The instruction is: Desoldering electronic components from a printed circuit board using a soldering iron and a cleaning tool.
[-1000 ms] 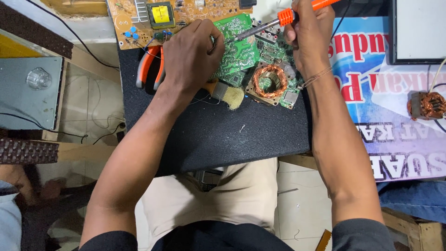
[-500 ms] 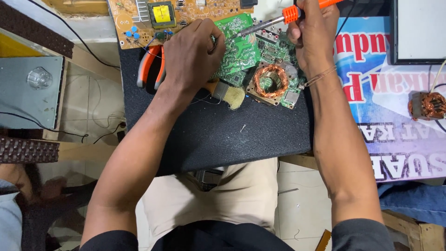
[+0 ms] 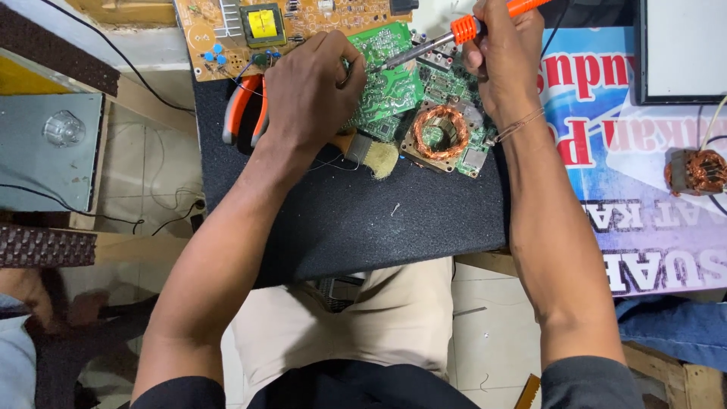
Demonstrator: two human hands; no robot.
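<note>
Your right hand [image 3: 503,57], in the upper right of the frame, is wrapping its grip tight around the orange handle of a soldering iron [image 3: 454,34]. The iron is slanting down and to the left from that hand, and its metal tip is meeting the green circuit board [image 3: 390,76] at the top centre of the frame, just beside your left fingertips. Your left hand [image 3: 310,91] is lying over the left part of that board, fingers curled and pressing down on it; whether that grip is pinching anything small beneath the fingers, you cannot tell from this view.

The board is resting on a dark foam mat [image 3: 356,220] covering the worktop, between your two hands. A copper coil [image 3: 441,130] is sitting just below and to the right of the iron's tip, close beside your right wrist. A small brush [image 3: 375,155] is lying below the board, its handle hidden under your left hand. Orange-handled pliers [image 3: 242,113] are lying to the left of your left hand, and a tan circuit board [image 3: 250,30] is lying above them.
</note>
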